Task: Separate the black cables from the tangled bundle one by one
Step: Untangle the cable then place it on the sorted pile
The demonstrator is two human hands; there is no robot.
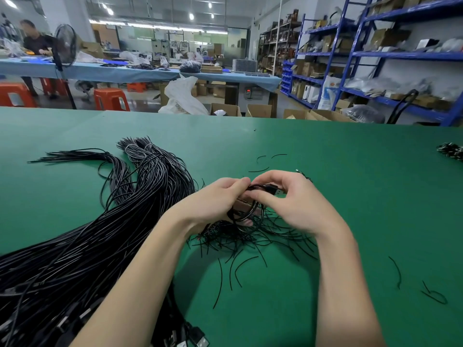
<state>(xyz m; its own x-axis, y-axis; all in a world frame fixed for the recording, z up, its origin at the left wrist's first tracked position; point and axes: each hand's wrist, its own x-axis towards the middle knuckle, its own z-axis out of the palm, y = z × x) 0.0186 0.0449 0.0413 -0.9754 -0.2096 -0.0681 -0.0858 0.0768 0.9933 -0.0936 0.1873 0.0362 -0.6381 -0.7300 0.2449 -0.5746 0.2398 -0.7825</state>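
Note:
A big tangled bundle of black cables lies across the left of the green table, running from the near left corner up to frayed ends at the back. Above the table's middle, my left hand holds a small coiled black cable with curled fingers. My right hand pinches the same cable near its USB plug. Both hands meet over the coil, and part of it is hidden between them.
A heap of short black wire ties lies under the hands, with loose ties scattered to the right. Another small cable bunch sits at the far right edge. Blue shelves, boxes, stools and a person stand beyond the table.

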